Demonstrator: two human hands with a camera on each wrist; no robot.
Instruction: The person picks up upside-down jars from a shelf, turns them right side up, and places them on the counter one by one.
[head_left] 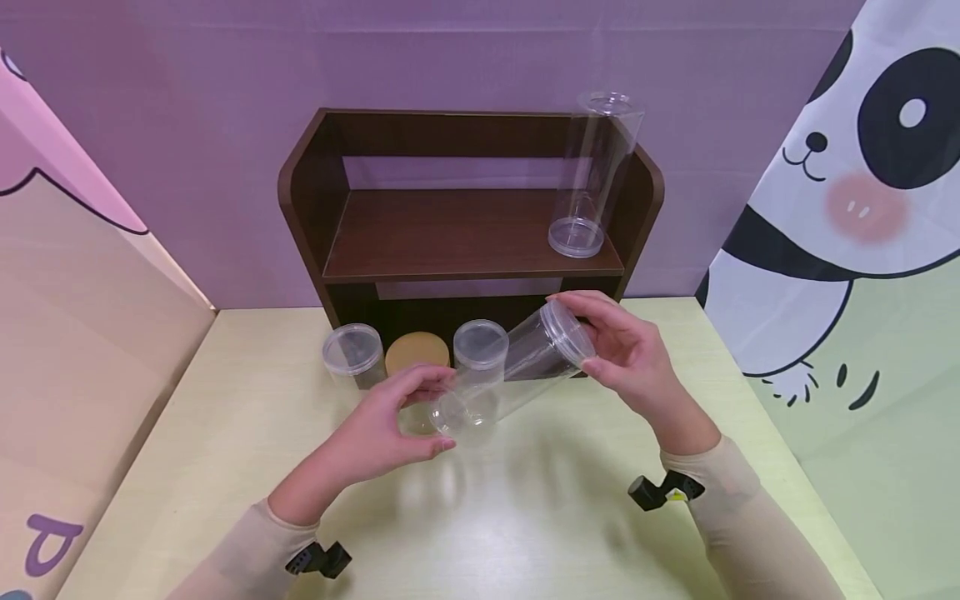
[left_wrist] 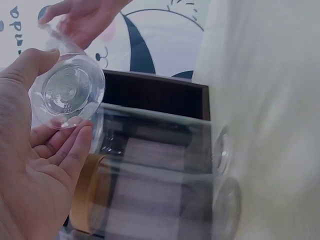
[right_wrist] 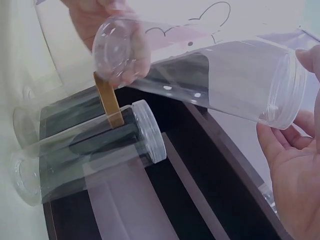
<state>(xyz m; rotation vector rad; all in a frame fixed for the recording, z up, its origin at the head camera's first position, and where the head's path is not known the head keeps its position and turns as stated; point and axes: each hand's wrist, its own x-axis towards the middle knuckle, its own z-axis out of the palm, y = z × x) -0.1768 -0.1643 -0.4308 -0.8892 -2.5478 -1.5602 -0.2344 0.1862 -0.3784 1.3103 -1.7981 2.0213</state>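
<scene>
A clear plastic jar [head_left: 528, 358] is held tilted above the table by both hands, its lidded end up to the right. My right hand [head_left: 626, 346] grips the clear lid [head_left: 566, 333], with the thumb on the near side and fingers beyond. At the lower end, my left hand [head_left: 393, 425] holds the round base [left_wrist: 67, 92] between thumb and fingertips. Behind the held jar stand a clear-lidded jar [head_left: 480, 343] and a jar with a tan lid [head_left: 417, 352]. Another clear-lidded jar [head_left: 352, 350] stands farther left. The held jar looks see-through, with no contents visible.
A dark brown wooden shelf unit [head_left: 472, 233] stands at the back of the pale table [head_left: 525, 533]. On its upper board, at the right, is a tall clear jar [head_left: 588, 179]. Printed cloths hang at the sides, including a panda cloth [head_left: 862, 208] on the right.
</scene>
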